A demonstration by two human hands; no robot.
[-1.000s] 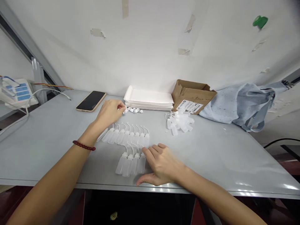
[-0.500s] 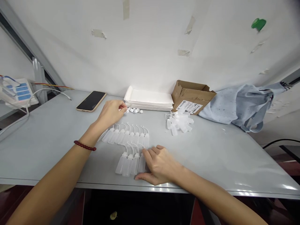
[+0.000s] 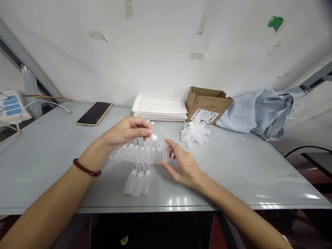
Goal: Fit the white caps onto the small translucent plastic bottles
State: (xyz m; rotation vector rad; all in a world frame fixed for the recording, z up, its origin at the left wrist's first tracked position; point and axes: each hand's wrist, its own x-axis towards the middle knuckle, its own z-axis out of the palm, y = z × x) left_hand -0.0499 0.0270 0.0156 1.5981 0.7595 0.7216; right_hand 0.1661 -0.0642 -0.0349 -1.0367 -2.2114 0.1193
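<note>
While the left hand (image 3: 128,132) pinches a small white cap (image 3: 154,137) between thumb and fingertips, the right hand (image 3: 186,165) has its thumb and fingers closed around a clear plastic bottle (image 3: 165,153) with a thin tube rising from its top. That bottle is at the right end of a row of similar bottles (image 3: 137,153) on the bench (image 3: 233,173); whether it rests on the surface or is slightly lifted is hard to tell. Three more bottles (image 3: 137,183) lie side by side nearer the front edge. A pile of loose bottles (image 3: 195,133) lies to the right, just before an open cardboard box (image 3: 207,107). Beside the box sits a stack of white envelopes (image 3: 160,110), and a phone (image 3: 94,113) lies farther left.
</note>
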